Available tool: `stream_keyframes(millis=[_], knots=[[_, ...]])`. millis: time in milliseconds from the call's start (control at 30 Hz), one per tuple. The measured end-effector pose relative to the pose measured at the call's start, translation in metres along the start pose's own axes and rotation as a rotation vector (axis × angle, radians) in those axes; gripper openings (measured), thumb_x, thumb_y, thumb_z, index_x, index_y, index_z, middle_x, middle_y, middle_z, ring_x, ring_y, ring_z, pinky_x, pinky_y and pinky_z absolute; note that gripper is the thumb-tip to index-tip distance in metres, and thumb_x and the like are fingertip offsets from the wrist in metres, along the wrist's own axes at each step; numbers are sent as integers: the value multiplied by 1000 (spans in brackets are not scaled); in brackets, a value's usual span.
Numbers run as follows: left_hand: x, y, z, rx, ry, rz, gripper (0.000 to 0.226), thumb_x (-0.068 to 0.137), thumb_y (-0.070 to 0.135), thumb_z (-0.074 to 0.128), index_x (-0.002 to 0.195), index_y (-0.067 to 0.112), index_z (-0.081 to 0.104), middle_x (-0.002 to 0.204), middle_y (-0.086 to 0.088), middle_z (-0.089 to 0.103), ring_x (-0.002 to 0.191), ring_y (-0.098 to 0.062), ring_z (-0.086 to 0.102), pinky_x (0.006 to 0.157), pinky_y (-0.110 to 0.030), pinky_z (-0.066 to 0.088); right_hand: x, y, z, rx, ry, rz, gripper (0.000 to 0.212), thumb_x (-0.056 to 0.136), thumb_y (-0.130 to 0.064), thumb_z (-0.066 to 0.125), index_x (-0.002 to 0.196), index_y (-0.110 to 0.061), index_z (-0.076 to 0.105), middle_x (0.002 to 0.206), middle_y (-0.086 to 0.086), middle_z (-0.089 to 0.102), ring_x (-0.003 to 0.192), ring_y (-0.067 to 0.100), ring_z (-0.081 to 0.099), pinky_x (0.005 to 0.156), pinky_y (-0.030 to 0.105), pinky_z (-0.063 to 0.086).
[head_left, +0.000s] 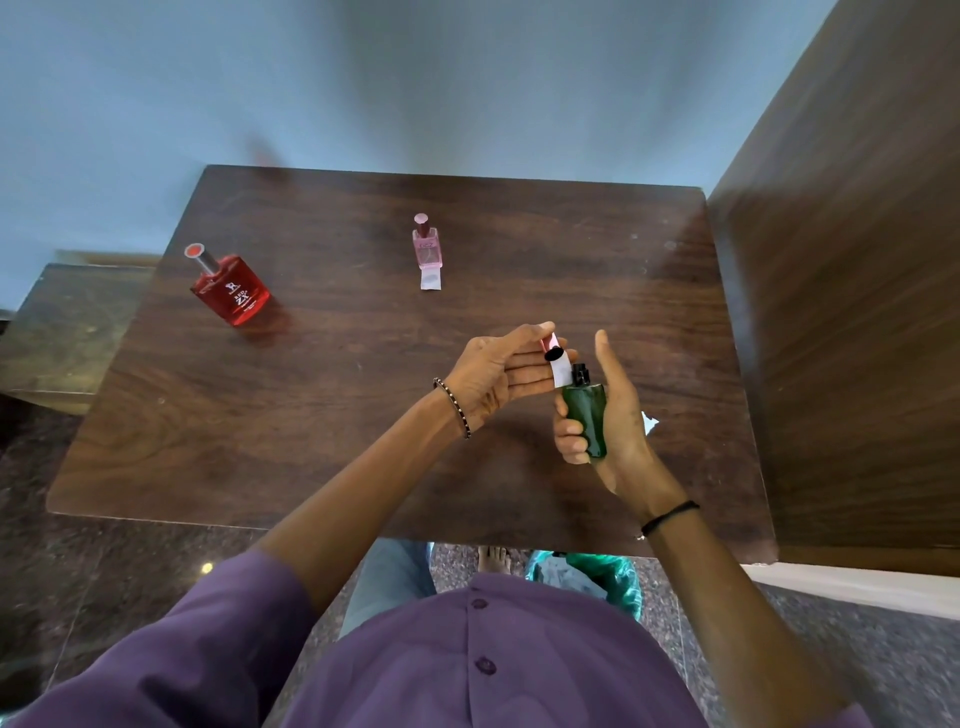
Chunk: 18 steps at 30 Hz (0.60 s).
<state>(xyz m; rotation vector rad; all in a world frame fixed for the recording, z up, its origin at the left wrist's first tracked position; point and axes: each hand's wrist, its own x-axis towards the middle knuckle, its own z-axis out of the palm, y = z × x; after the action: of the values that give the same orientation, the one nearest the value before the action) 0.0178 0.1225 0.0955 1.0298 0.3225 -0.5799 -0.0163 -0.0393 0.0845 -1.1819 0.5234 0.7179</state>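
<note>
My right hand (613, 415) grips a dark green perfume bottle (587, 415) with a black sprayer top, held upright above the wooden table (363, 415). Its thumb sticks up beside the nozzle. My left hand (498, 374) pinches a white paper strip (560, 373) and a small pinkish cap (551, 347) at its fingertips, right next to the nozzle. A pink perfume bottle (425, 244) stands mid-table on another white strip (430, 280). A red perfume bottle (228, 286) stands at the left.
A small white paper scrap (649, 422) lies on the table just right of my right hand. A tall wooden panel (857, 312) borders the table's right side. A green-lined bin (597, 577) sits on the floor under the near edge, and a low wooden ledge (67, 322) is at the left.
</note>
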Motion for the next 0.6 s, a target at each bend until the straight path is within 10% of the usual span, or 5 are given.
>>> stream_keyframes(millis=[600], knots=[[-2, 0, -1, 9, 30, 8, 37, 91, 27, 71, 111, -4, 72, 108, -20, 75, 101, -28, 74, 78, -33, 61, 0, 6, 21, -129, 123, -90, 63, 97, -62, 38, 61, -12, 53, 50, 1, 41, 39, 14, 33, 37, 22, 26]])
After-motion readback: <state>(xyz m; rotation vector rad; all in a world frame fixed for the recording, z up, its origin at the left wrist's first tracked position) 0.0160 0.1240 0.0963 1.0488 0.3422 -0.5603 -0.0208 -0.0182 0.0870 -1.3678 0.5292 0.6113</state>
